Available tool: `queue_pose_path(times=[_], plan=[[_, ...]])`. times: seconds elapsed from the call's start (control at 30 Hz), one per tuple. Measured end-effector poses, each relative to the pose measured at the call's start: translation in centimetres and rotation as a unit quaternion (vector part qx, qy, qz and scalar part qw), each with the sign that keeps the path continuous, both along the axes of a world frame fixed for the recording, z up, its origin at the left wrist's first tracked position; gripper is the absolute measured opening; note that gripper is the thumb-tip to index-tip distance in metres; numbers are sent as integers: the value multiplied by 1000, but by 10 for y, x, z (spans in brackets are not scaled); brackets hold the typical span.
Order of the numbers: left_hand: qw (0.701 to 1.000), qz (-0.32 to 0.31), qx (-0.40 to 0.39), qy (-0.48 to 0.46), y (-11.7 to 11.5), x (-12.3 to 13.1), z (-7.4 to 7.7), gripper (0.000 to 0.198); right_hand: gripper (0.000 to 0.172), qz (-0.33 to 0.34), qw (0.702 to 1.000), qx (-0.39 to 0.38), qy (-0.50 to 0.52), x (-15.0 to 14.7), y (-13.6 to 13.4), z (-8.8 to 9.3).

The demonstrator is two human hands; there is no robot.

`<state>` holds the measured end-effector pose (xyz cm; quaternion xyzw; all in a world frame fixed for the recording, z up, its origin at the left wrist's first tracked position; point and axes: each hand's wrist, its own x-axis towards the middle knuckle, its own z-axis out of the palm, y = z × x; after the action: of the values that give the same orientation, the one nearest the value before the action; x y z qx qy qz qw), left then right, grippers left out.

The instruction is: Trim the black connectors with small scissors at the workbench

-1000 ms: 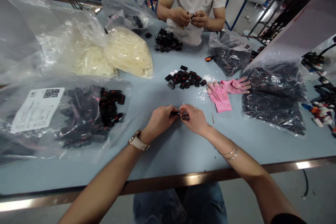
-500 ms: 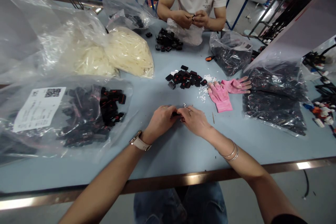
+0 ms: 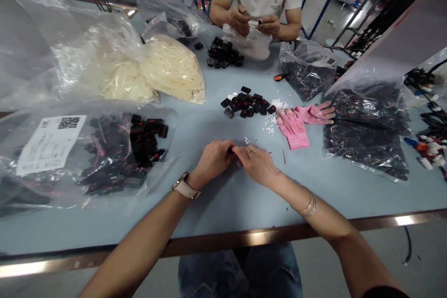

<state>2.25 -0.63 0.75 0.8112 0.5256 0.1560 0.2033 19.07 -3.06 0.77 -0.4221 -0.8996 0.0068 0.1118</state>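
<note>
Head: hands [image 3: 259, 164] mostly hide a dark piece [image 3: 230, 151].

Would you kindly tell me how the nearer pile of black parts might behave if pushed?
The nearer pile of black parts would likely spread apart, since its pieces look loose and separate. Their blocky, flat-sided shapes suggest sliding more than rolling. A push toward the pink gloves might also disturb the small white pieces beside the pile.

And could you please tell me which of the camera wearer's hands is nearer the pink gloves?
The right hand is nearer, below and left of the pink gloves in the view; the left hand is farther left, beyond the right one.
</note>
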Motion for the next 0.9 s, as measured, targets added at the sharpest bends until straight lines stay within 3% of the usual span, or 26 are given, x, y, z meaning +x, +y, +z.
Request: queue_pose_path(times=[0.17, 0.33, 0.53, 0.67, 0.77, 0.9], plan=[[1000, 5, -2, -1, 1, -1, 0, 10, 31, -11, 999, -35, 29, 1, 0, -3], [1000, 12, -9, -18, 2, -3, 0, 5, 31, -37, 985, -34, 164, 7, 5, -14], [997, 14, -49, -55, 3, -5, 1, 11, 26, -5, 917, 69, 393, 12, 5, -13], [996, 16, -50, -74, 3, -6, -1, 11, 35, -29, 883, 93, 458, 14, 3, -11], [996, 14, -49, -76, 3, -6, -1, 10, 46, -63, 873, 52, 481, 14, 1, -12], [997, 14, -39, -70, 3, -7, -3, 12, 49, -108, 868, -1, 484, 10, -1, -12]])
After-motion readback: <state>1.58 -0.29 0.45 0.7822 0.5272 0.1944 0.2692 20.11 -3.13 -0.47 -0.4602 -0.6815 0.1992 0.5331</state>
